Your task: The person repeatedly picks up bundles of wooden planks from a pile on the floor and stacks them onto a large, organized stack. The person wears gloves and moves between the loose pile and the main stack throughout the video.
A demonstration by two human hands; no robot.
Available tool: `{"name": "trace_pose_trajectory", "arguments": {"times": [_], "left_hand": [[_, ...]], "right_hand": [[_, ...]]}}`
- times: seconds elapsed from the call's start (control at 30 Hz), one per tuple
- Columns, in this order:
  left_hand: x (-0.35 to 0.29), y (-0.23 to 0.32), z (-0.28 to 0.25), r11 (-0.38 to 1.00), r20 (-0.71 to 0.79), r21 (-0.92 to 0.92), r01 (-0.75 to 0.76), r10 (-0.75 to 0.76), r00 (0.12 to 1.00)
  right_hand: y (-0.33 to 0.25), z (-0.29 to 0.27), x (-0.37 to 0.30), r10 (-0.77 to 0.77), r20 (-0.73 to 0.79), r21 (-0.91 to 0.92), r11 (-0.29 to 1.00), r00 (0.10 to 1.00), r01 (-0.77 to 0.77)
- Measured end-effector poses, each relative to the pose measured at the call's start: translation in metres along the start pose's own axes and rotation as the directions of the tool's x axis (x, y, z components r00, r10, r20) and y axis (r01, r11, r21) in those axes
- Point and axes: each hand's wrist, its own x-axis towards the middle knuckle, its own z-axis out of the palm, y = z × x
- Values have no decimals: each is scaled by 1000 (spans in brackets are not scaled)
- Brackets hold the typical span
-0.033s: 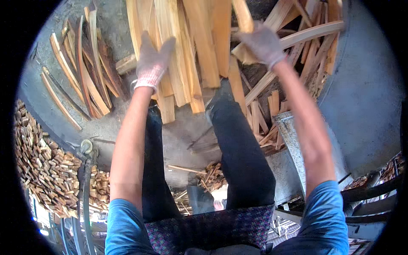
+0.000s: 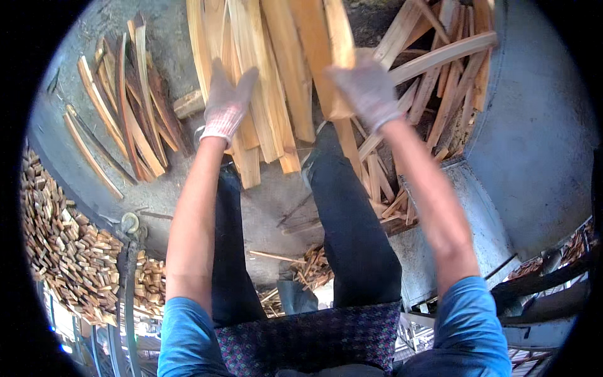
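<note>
Pale wooden planks (image 2: pixel 264 81) lie side by side lengthwise in front of me. My left hand (image 2: pixel 229 97), in a light knit glove, rests on the planks at the left, fingers and thumb spread apart. At the right side of the row, my gloved right hand (image 2: pixel 367 91) is closed around the edge of a wooden plank (image 2: pixel 340 38). That plank lies beside and partly over the row. The right hand is somewhat blurred, and its fingertips are partly hidden.
Curved bark-edged strips (image 2: pixel 122 107) lie at the left. A jumbled heap of wood pieces (image 2: pixel 449 69) is at the right, near a grey metal panel (image 2: pixel 465 213). A big pile of short cut pieces (image 2: pixel 66 245) stands lower left. My legs (image 2: pixel 352 220) straddle the floor.
My right hand has moved left with the plank, bringing it from over the right-hand heap against the row. The left hand has stayed nearly in place on the planks.
</note>
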Motion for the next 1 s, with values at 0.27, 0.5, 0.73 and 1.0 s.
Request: {"name": "trace_pose_trajectory", "arguments": {"times": [0.27,0.5,0.73,1.0], "left_hand": [[-54,78,-77,678,513,-608,413,-60,856],[-22,-59,-139,771,51,-481,419,-452,890],[-25,25,-54,959,-187,-13,-282,275,943],[3,165,169,937,322,73,-341,302,897]], "right_hand": [[-103,51,-147,-85,206,471,882,975,-23],[74,22,-16,464,-131,745,629,876,-221],[200,24,58,616,-118,782,541,779,-309],[122,8,45,443,2,634,693,897,-344]]}}
